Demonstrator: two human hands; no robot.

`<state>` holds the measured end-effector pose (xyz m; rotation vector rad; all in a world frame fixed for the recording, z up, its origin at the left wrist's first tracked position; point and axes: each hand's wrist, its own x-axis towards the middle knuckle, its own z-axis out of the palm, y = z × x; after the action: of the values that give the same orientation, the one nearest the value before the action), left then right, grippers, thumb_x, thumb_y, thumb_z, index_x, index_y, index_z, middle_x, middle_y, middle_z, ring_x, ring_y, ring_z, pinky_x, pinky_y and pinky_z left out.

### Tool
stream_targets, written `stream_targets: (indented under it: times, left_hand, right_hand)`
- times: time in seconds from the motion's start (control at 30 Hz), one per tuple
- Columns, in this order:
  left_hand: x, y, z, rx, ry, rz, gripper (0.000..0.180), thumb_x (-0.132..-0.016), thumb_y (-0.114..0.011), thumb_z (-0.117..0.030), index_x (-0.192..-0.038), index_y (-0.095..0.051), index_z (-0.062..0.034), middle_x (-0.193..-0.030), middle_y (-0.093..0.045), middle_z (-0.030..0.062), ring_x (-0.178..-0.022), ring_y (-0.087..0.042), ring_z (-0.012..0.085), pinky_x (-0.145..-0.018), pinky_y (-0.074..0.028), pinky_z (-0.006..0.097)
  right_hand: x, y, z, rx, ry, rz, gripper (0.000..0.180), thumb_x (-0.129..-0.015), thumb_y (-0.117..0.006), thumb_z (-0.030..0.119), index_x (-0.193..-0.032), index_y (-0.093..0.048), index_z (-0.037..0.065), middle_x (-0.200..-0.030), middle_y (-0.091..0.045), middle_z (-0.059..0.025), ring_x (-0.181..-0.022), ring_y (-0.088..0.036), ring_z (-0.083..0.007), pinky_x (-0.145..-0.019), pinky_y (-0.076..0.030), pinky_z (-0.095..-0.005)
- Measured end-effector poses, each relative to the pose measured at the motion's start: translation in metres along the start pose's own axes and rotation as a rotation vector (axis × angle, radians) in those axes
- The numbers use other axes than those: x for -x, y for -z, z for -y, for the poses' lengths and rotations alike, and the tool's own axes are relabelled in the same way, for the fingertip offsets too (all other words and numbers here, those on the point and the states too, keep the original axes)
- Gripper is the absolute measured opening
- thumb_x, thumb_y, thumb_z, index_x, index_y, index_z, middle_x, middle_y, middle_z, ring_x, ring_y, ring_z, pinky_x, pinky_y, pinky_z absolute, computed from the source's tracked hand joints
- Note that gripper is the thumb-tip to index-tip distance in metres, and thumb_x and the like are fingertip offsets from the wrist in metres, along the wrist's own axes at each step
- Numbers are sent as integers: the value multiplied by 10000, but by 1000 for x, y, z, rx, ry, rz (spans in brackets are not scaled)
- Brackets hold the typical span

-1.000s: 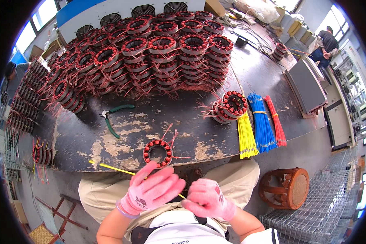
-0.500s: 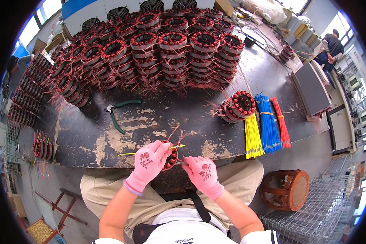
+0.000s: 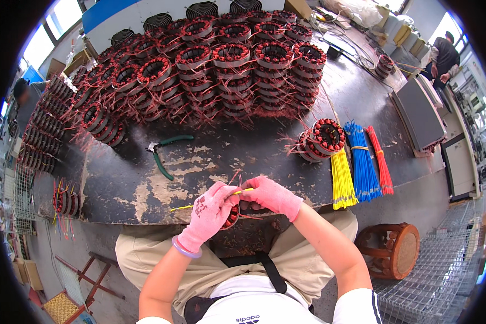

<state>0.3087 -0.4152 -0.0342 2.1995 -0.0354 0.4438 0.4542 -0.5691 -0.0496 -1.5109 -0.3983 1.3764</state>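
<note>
My left hand (image 3: 210,211), in a pink glove, is closed around a small motor stator (image 3: 231,218) with red windings, held at the table's front edge. A thin yellow wire (image 3: 182,208) lies across it, passing under my left fingers and sticking out to the left. My right hand (image 3: 274,195), also gloved in pink, is closed in a pinch at the wire's right end, close beside the left fingertips. Loose reddish lead wires (image 3: 236,175) rise above the fingers. Much of the stator is hidden by both hands.
Stacked stators (image 3: 231,56) fill the back of the worn table (image 3: 162,197). Green-handled cutters (image 3: 162,154) lie left of centre. At right are a short stator stack (image 3: 328,136) and yellow (image 3: 342,181), blue (image 3: 363,167) and red (image 3: 380,162) wire bundles. A wooden stool (image 3: 389,251) stands at lower right.
My right hand has moved up and left from the stator's right side to the yellow wire's end, meeting my left hand. The view has shifted slightly.
</note>
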Motion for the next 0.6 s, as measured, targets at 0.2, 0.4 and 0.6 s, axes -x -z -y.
stream_targets:
  times: [0.2,0.4,0.6]
  left_hand:
    - [5,-3,5,-24,37,-83,267,-894,-625,-3,-1153,-643,-66,-976,-641,112,-849,-675,338,-718,-542,397]
    - [5,-6,3,-87,118,-93,299,-877,-619,-6,-1166,-630,-86,-985,-636,108,-852,-671,342,-712,-540,413]
    - [9,-3,2,-165,125,-126,297,-886,-618,-22,-1174,-647,-89,-998,-640,107,-868,-678,340,-727,-551,408]
  right_hand:
    - [9,-12,2,-64,29,-97,142,-988,-638,163,-1051,-623,37,-870,-683,-41,-697,-629,-97,-606,-475,-234]
    - [28,-4,-24,-184,277,-358,116,-1048,-547,127,-1073,-583,20,-903,-691,-77,-712,-661,-127,-623,-516,-261]
    - [53,11,-34,184,437,-674,97,-994,-620,156,-1003,-648,64,-860,-697,-66,-715,-668,-150,-638,-526,-295]
